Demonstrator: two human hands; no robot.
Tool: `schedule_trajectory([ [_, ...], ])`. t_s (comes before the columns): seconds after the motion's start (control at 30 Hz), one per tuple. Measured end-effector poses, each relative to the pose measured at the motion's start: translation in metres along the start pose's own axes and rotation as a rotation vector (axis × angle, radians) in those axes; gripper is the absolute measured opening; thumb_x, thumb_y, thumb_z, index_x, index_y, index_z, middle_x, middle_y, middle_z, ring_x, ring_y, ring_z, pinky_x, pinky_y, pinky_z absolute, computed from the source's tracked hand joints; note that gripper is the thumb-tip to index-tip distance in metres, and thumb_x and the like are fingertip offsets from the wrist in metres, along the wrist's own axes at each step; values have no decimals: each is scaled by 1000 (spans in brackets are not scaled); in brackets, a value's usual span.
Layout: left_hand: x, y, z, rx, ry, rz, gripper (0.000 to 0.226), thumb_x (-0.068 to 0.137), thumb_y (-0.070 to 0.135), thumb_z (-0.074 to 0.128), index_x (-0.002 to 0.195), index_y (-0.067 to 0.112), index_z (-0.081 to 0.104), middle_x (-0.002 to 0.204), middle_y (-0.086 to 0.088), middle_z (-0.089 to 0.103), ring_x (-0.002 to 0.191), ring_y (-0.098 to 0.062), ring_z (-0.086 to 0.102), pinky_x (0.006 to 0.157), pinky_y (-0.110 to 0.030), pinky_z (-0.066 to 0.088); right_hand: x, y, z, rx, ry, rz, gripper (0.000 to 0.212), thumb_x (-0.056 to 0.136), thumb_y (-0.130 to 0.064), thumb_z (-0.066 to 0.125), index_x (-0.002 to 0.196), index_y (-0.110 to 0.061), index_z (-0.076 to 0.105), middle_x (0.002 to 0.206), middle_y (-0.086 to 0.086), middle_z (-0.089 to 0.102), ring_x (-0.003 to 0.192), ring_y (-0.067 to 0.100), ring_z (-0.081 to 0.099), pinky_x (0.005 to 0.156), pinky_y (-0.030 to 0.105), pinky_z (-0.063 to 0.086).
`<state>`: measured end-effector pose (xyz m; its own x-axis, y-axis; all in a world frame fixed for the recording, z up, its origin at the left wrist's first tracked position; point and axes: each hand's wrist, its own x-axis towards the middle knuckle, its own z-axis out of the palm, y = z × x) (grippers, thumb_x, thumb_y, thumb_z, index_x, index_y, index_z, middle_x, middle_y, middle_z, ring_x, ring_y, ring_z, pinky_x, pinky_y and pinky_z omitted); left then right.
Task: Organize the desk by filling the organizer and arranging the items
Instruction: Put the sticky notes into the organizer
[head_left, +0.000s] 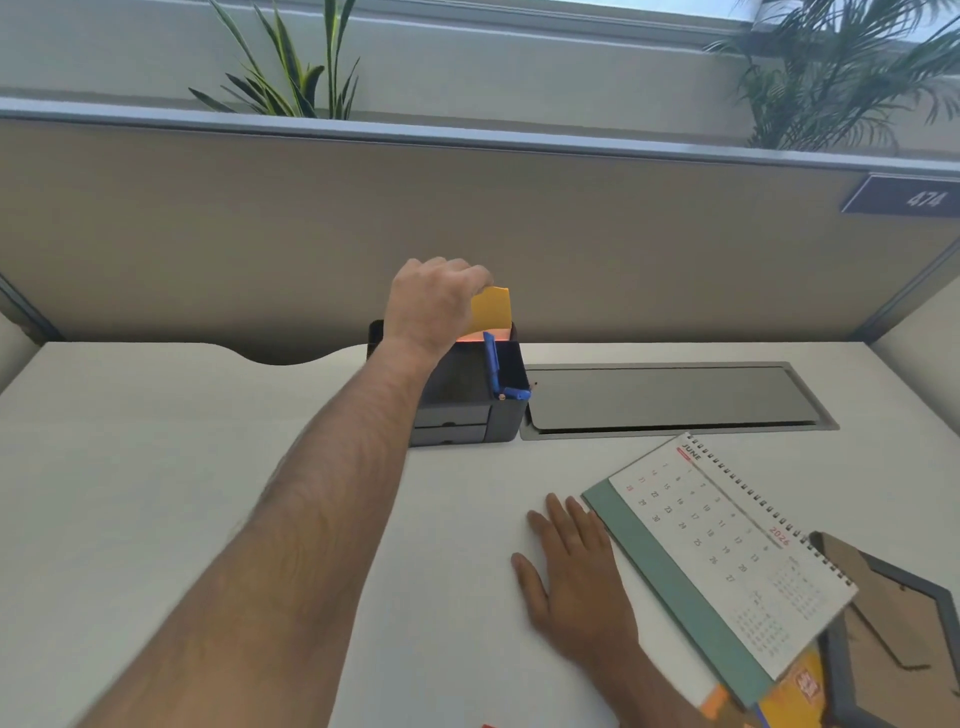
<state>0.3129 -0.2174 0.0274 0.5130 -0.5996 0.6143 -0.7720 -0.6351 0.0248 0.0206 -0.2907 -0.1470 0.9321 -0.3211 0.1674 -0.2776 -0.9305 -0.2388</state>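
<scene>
Organizer sits at the centre of the frame, hard against the partition at the back of the worktop, and that's where my attention goes. My left hand is reaching out over its back compartment, fingers curled round the top of a yellow pad of sticky notes. The pad stands upright with its lower edge already down inside the rim, and there's an orange-pink glow just beneath it, probably more notes, though I can't tell for sure. A blue pen leans in the right-hand compartment, with a blue cap or second pen lying across the front corner.

My right hand lies flat and relaxed on the worktop in the lower middle of the frame, fingers straight, holding nothing, just beside the edge of the desk calendar.

So I reckon the filling step is in hand: the pad is partway in. Next I'd lower it straight down until it settles, then let go without knocking the pen. After that the calendar, the picture frame at the lower right and the orange booklet beneath the calendar look like they want arranging.
</scene>
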Motion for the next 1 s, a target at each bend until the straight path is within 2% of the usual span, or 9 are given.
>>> schedule_trajectory([
  [0.17,0,4,17,28,-101,31,17,83,4,66,84,19,71,67,-2,67,59,-27,59,58,-31,31,0,-1,-1,-8,0,2,51,95,-50,43,134,-20,56,150,5,44,143,27,32,117,43,19],
  [0.27,-2,5,25,53,-191,-4,8,96,16,58,96,18,66,73,-2,68,64,-24,61,68,-34,31,0,-1,-2,-11,-14,7,52,95,-51,41,135,-20,54,152,4,42,144,26,30,118,43,19],
  [0.37,-4,7,31,77,-232,-45,7,99,25,56,98,20,61,75,0,68,66,-22,61,75,-36,33,0,-2,-3,-12,-17,7,52,95,-50,41,135,-19,54,152,5,42,144,27,30,117,44,20],
  [0.43,-5,8,33,82,-281,-74,6,97,20,57,100,22,62,80,-1,68,75,-23,60,81,-37,33,0,-2,-3,-14,-14,6,52,95,-49,42,135,-18,55,151,6,43,144,27,31,117,44,21],
  [0.6,-11,5,34,103,-410,-170,25,88,12,64,106,30,67,99,-3,65,108,-22,49,96,-43,30,0,-3,-3,-16,-18,12,52,95,-49,42,135,-19,54,152,5,42,145,26,29,117,44,22],
  [0.73,-19,3,31,99,-454,-185,29,86,12,62,108,31,67,104,3,67,116,-21,44,100,-46,29,0,-3,-4,-15,-21,14,52,95,-50,41,135,-20,55,152,4,42,144,26,29,118,44,21],
  [0.87,-34,-1,26,39,-415,-216,26,88,16,56,106,30,68,105,7,68,116,-20,44,98,-46,28,1,-4,-5,-13,-32,21,52,95,-51,40,135,-21,54,152,4,42,144,26,30,118,43,20],
  [0.93,-48,-2,20,4,-310,-215,17,89,23,57,102,27,68,102,8,69,111,-21,48,93,-44,31,1,-4,-6,-8,-36,24,52,95,-51,40,135,-21,54,152,3,42,144,26,30,118,42,18],
  [1.0,-67,-4,14,-7,-140,-188,10,87,31,61,89,22,66,89,5,68,95,-24,53,80,-41,36,1,-4,-7,-4,-42,28,52,95,-52,39,135,-21,54,152,3,41,144,25,30,118,41,17],
])
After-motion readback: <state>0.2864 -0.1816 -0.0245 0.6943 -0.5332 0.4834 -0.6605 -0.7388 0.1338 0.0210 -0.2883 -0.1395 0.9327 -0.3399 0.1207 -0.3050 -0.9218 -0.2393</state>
